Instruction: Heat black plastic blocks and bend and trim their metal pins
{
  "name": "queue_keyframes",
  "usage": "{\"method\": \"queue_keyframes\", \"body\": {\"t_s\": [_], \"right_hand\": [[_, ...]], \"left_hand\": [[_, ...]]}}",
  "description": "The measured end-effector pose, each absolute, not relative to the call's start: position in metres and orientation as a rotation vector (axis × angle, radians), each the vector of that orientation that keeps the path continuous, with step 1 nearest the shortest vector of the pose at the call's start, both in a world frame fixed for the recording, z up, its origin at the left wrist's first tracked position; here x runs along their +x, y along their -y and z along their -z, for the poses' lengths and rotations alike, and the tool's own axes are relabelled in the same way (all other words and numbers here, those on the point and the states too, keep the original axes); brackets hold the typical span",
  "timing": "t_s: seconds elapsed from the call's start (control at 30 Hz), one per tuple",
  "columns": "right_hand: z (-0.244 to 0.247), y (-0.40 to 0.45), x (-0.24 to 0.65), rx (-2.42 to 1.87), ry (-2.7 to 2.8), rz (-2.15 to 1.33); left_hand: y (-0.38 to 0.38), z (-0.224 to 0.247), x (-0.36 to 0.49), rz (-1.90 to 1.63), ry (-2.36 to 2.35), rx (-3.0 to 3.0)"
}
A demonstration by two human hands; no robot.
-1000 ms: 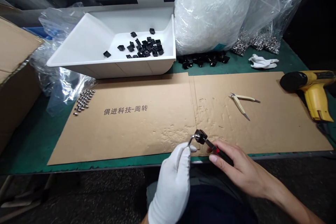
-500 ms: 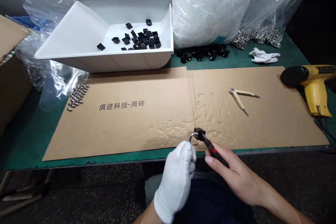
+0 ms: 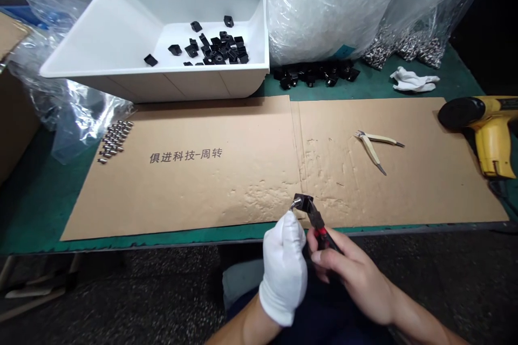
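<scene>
My left hand (image 3: 285, 267), in a white glove, is closed around a bent metal rod that looks like a hex key (image 3: 295, 204); most of it is hidden in the fist. Its tip meets a small black block (image 3: 303, 202) just above the cardboard's front edge. Bare, my right hand (image 3: 348, 264) grips pliers (image 3: 319, 226) with black and red handles. The plier jaws hold the block from its right side. On the cardboard (image 3: 182, 194) further right lies a second pair of pliers (image 3: 372, 152) with cream handles, spread apart.
A white tray (image 3: 162, 83) of black blocks stands at the back. Metal fittings (image 3: 115, 140) lie in rows at the left. Behind are a large plastic bag (image 3: 332, 5), more black parts (image 3: 315, 74), a white glove (image 3: 413, 80) and a yellow heat gun (image 3: 491, 135).
My left fist has turned and shifted slightly right. The rod and the black block have changed angle, and the pliers stand steeper in my right hand. The camera view has shifted a little.
</scene>
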State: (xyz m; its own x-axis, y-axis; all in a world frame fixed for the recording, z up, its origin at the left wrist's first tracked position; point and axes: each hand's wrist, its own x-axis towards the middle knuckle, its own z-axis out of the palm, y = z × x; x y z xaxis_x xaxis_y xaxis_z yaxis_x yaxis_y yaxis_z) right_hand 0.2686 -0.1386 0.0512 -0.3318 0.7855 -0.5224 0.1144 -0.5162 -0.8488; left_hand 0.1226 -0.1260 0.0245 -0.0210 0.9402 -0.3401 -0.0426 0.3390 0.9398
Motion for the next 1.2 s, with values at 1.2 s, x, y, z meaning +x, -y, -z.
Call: {"method": "queue_keyframes", "body": {"t_s": [1.2], "right_hand": [[-0.064,0.117,0.311,-1.840,2.270,-1.307]], "left_hand": [[0.062,-0.063,0.076,-0.136,-1.263,1.809]]}}
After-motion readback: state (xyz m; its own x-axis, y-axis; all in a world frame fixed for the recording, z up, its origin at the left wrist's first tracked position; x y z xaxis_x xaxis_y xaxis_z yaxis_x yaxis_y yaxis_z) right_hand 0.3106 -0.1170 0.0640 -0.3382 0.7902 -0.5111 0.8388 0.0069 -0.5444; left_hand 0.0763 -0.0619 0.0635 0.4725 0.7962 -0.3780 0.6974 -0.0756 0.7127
